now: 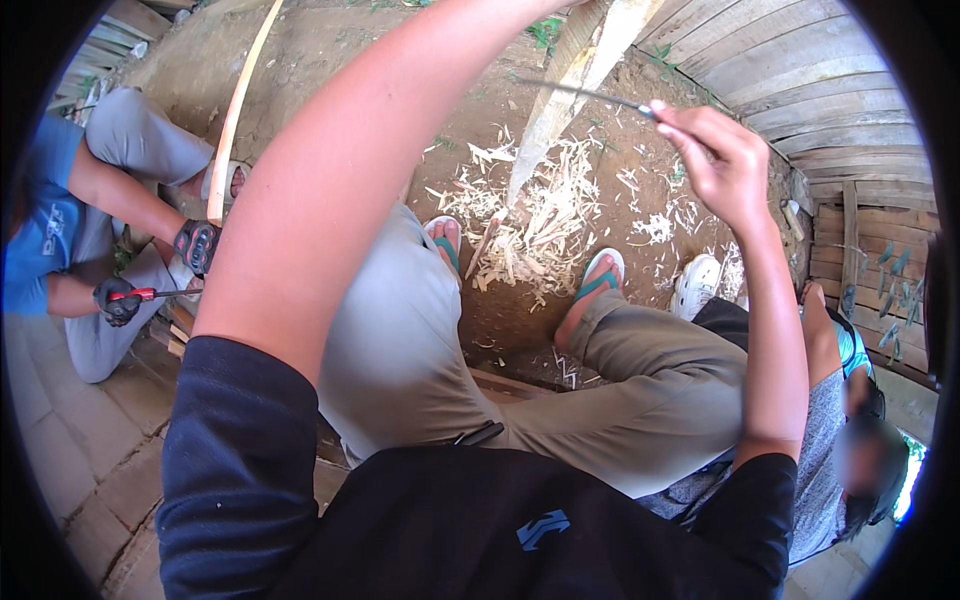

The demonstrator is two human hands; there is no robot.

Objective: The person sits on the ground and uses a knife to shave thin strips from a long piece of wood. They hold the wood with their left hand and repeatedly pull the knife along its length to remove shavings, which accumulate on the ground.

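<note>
My right hand [718, 165] is closed around the handle of a knife with a long, thin dark blade [590, 95]. The blade points left and crosses over a long pale piece of wood [570, 90], seen nearly edge-on; whether it touches the wood I cannot tell. That piece slants from the upper edge down to a narrow tip near the ground. Across the upper left stretches my left forearm [400, 110], reaching the wood's upper end. My left hand is cut off by the upper edge. Curled wood shavings [540, 225] lie heaped under the wood's tip, between my sandalled feet.
At the left sits a person in blue [50, 215] with black gloves, holding a red-handled tool [135, 294] and a long pale strip [240, 100]. Another person [825, 420] is close on my right. A plank wall [835, 85] stands at the upper right.
</note>
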